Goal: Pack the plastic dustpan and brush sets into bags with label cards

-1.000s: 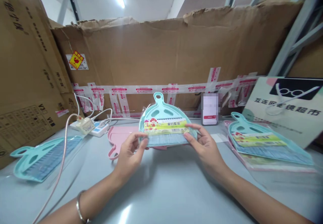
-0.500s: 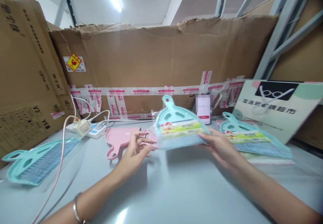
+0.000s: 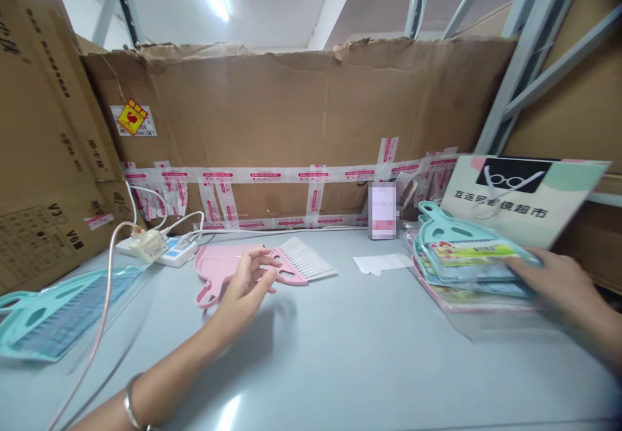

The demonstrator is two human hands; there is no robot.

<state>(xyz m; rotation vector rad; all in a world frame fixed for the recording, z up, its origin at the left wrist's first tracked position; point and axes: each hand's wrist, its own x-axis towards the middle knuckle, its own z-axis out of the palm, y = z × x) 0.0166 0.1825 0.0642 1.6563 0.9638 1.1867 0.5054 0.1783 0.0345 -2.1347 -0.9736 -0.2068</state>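
On the right, my right hand (image 3: 558,279) grips the edge of a teal dustpan-and-brush set (image 3: 473,249) in clear wrapping with a printed label. That set lies on or just over a stack of similar packs; whether it bears fully on them I cannot tell. Lower in the stack a pink edge (image 3: 440,298) shows. My left hand (image 3: 253,282) hovers with fingers apart and nothing in them, in front of a pink dustpan (image 3: 218,266) and a pink brush (image 3: 304,266) with pale bristles. It partly hides both.
Another teal dustpan set (image 3: 63,311) lies at the left beside a cable (image 3: 109,288). A power strip (image 3: 177,249) stands behind. At the back are a phone (image 3: 383,210), white paper pieces (image 3: 381,262) and a big cardboard box (image 3: 272,113). A printed bag (image 3: 525,191) leans at the right.
My right hand has carried the wrapped teal dustpan set from the middle to the stack on the right. The pink brush and paper pieces now show. My left hand stays near the pink dustpan.
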